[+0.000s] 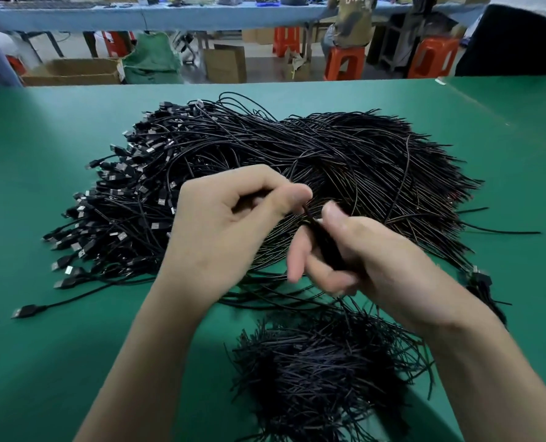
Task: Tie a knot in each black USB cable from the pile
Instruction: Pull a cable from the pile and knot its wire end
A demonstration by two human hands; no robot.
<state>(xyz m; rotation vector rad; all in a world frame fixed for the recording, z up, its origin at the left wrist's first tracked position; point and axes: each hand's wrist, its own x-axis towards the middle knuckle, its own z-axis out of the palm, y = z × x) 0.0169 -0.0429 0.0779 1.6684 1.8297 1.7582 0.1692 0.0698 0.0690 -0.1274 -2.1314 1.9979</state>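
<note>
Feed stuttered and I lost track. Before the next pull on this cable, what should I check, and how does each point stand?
1. Grip of the left hand on the cable: ok, thumb and forefinger pinch it.
2. Grip of the right hand: ok, fingers curl round it.
3. Single cable held: cannot tell, blurred.
4. Knot formed: cannot tell, fingers hide it.
5. Reach to the pile: ok, it lies just beyond both hands on the green table.
</note>
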